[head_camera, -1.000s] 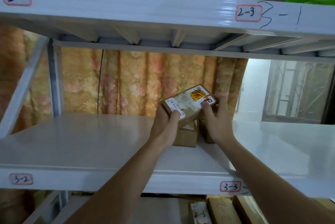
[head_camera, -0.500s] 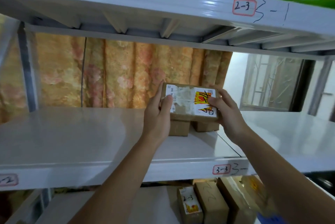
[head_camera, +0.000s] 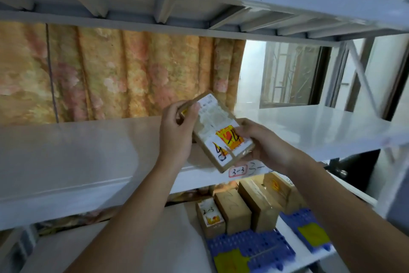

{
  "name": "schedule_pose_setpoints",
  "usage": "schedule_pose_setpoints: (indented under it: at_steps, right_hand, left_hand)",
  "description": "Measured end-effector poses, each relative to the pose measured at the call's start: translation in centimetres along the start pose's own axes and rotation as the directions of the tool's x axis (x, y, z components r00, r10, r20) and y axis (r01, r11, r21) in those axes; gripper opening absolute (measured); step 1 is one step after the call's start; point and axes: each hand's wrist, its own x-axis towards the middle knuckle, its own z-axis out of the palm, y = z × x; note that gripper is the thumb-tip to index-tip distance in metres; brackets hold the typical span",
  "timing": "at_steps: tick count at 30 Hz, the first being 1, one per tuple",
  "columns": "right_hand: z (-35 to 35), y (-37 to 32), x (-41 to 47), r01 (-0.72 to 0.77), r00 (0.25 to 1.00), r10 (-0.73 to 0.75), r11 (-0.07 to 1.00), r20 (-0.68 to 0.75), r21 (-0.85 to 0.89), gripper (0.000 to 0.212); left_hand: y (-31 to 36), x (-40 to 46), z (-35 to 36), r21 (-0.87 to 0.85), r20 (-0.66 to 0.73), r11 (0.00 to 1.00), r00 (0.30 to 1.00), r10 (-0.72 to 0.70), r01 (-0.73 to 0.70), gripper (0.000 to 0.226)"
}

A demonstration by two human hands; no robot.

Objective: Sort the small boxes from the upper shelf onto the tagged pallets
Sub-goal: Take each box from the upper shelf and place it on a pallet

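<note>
Where a flowered curtain [head_camera: 124, 73] hangs behind the white shelf [head_camera: 77, 155] tagged 3-3, a window [head_camera: 290, 73] shows at right. On the shelf below, two blue pallets [head_camera: 250, 250] with yellow tags carry brown boxes [head_camera: 232, 210]. Above the upper shelf's front edge, the left hand [head_camera: 177, 135] and right hand [head_camera: 265, 142] clasp the tilted small box [head_camera: 221, 131] by its ends.

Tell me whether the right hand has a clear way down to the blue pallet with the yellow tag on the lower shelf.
Probably yes. The right hand shares the box with the left hand, but nothing stands between it and the bare front of the blue pallet; other boxes sit behind.
</note>
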Motion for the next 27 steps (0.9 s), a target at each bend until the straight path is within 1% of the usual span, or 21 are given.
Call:
schedule_pose_setpoints:
  at_steps: [2,3,6,7,9,10,13,14,15,16,17,19,21,25,27]
  right_hand:
    - [0.4,0.4,-1.3,-0.029,0.999,0.030,0.999,0.036,-0.045,0.045]
    - [0.6,0.6,-1.9,-0.029,0.999,0.030,0.998,0.016,-0.056,0.045]
    - [0.4,1.5,-3.7,-0.005,0.991,0.001,1.000,-0.137,-0.024,0.048]
    - [0.0,1.7,-4.4,0.007,0.984,-0.009,1.000,-0.178,-0.014,0.051]
    - [-1.1,2.2,-6.4,0.021,0.971,-0.023,1.000,-0.237,-0.014,0.058]
    - [-1.8,2.5,-7.6,0.017,0.964,-0.023,1.000,-0.264,-0.026,0.056]
    - [-4.4,3.7,-11.6,0.024,0.947,-0.033,0.999,-0.321,-0.034,0.035]
    - [-5.4,4.2,-12.9,0.009,0.942,-0.019,0.999,-0.335,-0.032,0.032]
    - [-6.5,4.7,-14.3,-0.008,0.940,-0.004,0.999,-0.341,-0.035,0.035]
    - [-7.6,5.3,-15.7,-0.026,0.941,0.015,0.999,-0.339,-0.028,0.038]
    - [-8.8,6.0,-17.0,-0.040,0.942,0.033,0.999,-0.333,-0.015,0.038]
    - [-10.9,7.7,-19.3,-0.070,0.941,0.068,0.998,-0.331,0.006,0.031]
    - [-12.4,9.5,-21.2,-0.123,0.928,0.123,0.992,-0.351,0.023,0.028]
    - [-14.4,13.3,-22.8,-0.236,0.903,0.237,0.971,-0.358,0.048,0.046]
    - [-14.9,14.8,-22.7,-0.269,0.894,0.278,0.960,-0.352,0.075,0.048]
  left_hand:
    - [0.3,-1.5,1.7,0.006,0.000,1.000,1.000,-0.009,0.009,0.039]
    - [0.6,-2.3,2.7,0.004,0.006,1.000,1.000,-0.017,0.017,0.043]
    - [1.6,-4.8,5.5,-0.120,0.067,0.983,0.989,-0.129,0.136,0.063]
    - [1.7,-5.7,6.4,-0.162,0.110,0.972,0.982,-0.153,0.170,0.061]
    - [1.9,-7.9,8.4,-0.172,0.185,0.964,0.968,-0.170,0.203,0.046]
    - [1.9,-9.2,9.6,-0.160,0.206,0.964,0.962,-0.179,0.214,0.043]
    - [2.3,-13.8,13.5,-0.149,0.245,0.959,0.949,-0.199,0.240,0.045]
    - [2.6,-15.4,14.8,-0.138,0.252,0.960,0.946,-0.205,0.245,0.051]
    - [2.6,-17.0,16.0,-0.125,0.253,0.958,0.942,-0.221,0.258,0.058]
    - [2.6,-18.5,17.2,-0.115,0.257,0.955,0.937,-0.237,0.273,0.060]
    - [2.5,-19.9,18.3,-0.106,0.264,0.953,0.932,-0.249,0.285,0.056]
    - [2.1,-22.6,20.3,-0.071,0.285,0.943,0.913,-0.292,0.324,0.049]
    - [1.6,-24.9,22.1,-0.045,0.300,0.923,0.886,-0.353,0.382,0.048]
    - [0.5,-27.7,24.1,-0.023,0.304,0.885,0.846,-0.437,0.466,0.034]
    - [-0.4,-28.3,24.6,-0.007,0.298,0.859,0.822,-0.486,0.511,0.028]
